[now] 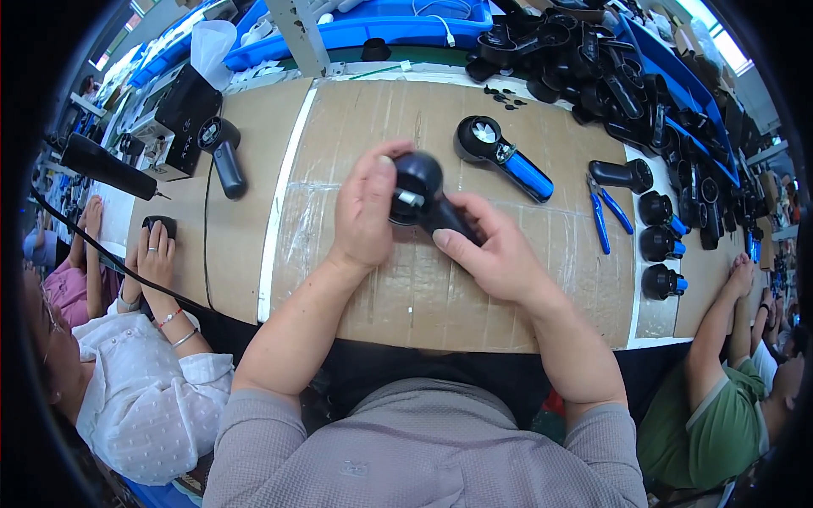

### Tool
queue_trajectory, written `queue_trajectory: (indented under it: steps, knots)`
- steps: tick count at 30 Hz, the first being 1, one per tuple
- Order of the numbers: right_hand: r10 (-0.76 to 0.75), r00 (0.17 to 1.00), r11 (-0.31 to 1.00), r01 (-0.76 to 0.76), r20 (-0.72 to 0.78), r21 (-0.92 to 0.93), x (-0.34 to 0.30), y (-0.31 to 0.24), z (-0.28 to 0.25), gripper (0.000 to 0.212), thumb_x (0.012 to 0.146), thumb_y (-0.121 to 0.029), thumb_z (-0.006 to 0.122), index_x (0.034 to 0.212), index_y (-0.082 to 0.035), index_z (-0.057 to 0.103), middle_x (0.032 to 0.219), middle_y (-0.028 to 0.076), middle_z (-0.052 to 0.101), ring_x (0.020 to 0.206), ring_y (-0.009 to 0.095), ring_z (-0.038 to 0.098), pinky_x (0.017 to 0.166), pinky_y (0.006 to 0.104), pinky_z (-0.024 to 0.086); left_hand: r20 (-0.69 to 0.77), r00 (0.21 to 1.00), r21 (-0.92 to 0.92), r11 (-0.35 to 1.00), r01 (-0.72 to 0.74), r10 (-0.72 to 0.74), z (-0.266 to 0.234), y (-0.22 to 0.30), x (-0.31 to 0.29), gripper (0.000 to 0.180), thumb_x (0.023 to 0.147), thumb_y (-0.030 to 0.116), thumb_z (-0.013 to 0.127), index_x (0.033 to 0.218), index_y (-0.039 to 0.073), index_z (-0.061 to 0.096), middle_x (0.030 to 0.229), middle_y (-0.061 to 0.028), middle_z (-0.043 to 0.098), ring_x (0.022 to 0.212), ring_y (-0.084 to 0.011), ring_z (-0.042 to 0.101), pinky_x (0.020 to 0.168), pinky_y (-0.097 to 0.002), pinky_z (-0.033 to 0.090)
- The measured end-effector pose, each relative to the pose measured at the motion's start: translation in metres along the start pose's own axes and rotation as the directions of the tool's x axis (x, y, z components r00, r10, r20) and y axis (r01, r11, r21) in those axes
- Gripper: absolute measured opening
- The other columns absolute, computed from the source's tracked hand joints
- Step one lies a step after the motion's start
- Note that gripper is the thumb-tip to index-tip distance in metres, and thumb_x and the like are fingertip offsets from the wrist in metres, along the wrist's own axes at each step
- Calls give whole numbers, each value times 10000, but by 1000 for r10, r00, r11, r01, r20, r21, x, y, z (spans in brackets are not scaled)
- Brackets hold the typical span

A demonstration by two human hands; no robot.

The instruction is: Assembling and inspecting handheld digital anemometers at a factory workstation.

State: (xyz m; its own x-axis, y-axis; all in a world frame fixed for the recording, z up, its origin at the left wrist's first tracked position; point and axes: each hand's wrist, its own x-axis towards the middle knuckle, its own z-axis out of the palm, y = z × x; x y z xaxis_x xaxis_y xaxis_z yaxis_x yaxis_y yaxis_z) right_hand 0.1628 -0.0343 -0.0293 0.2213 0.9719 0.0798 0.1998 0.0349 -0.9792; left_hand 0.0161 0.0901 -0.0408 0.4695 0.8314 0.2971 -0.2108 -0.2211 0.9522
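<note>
Between my hands, above the cardboard-covered bench, is a black handheld fan point(421, 179), slightly blurred. My left hand point(369, 203) grips the side of its round head. Around its handle the fingers and thumb of my right hand point(491, 245) are wrapped. To the right of the held fan lies an opened fan point(483, 135), its white blades and a blue cylindrical cell showing. Farther right are blue-handled pliers point(602, 212) beside a black fan body point(621, 174).
Several black fan heads with blue cells point(658, 244) line the right edge. Black shells point(584, 59) are heaped at the back right near blue bins point(356, 32). At left are another fan point(223, 157), an electric screwdriver point(106, 167) and a black box point(182, 114). Co-workers sit on both sides.
</note>
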Motion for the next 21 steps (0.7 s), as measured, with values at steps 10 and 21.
queue_trajectory:
  steps: [10, 21]
  knots:
    - [-413, 910, 699, 309, -11, -645, 1, 11, 6, 460, 850, -92, 758, 1294, -69, 637, 1202, 114, 637, 1055, 291, 611, 943, 392, 487, -362, 914, -195, 973, 121, -186, -19, -7, 20, 533, 1142, 464, 290, 1260, 62, 620, 1280, -112, 633, 1205, -221, 569, 1043, -366, 386]
    - [-334, 940, 683, 294, 72, -668, 6, 14, 7, 476, 845, -69, 767, 1305, -73, 647, 1183, 118, 648, 1047, 310, 619, 946, 391, 493, -342, 908, -226, 959, 170, -241, -20, -2, 19, 541, 1140, 487, 318, 1226, 57, 634, 1205, -103, 668, 1161, -213, 586, 1031, -369, 399]
